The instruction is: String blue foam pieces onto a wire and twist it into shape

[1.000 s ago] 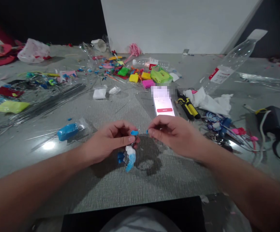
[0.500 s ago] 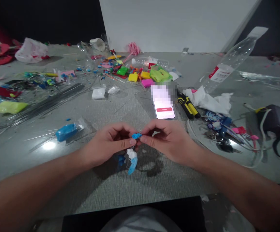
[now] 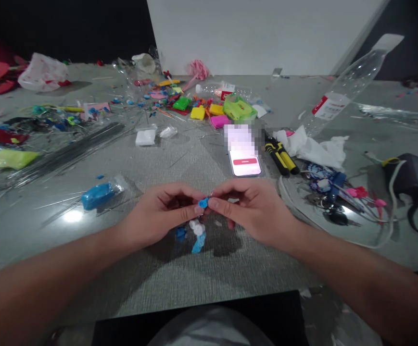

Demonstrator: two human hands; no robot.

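Observation:
Between the fingertips of both hands is a small blue piece (image 3: 203,203), shaped like a little flower. My left hand (image 3: 165,207) pinches it from the left, thumb on the near side. From the right, my right hand (image 3: 250,207) pinches the same piece between thumb and forefinger. Just below the fingers hang white rounded pieces (image 3: 196,227) and a light blue leaf-like piece (image 3: 198,243), seemingly joined to what I hold. A darker blue piece (image 3: 181,234) is beside them; whether it is attached I cannot tell.
A blue clay packet (image 3: 97,196) lies left of my hands. Beyond them are a lit phone (image 3: 245,166), yellow-black pliers (image 3: 281,157) and a white packet (image 3: 145,137). A clear bottle (image 3: 351,86), keys (image 3: 335,214) and a black adapter (image 3: 414,178) stand or lie rightward. Thin wires (image 3: 71,149) spread leftward.
The blue piece has turned a little between my fingertips, its face now showing rounder. The hanging white and light blue pieces have swung slightly. Both hands keep nearly the same place.

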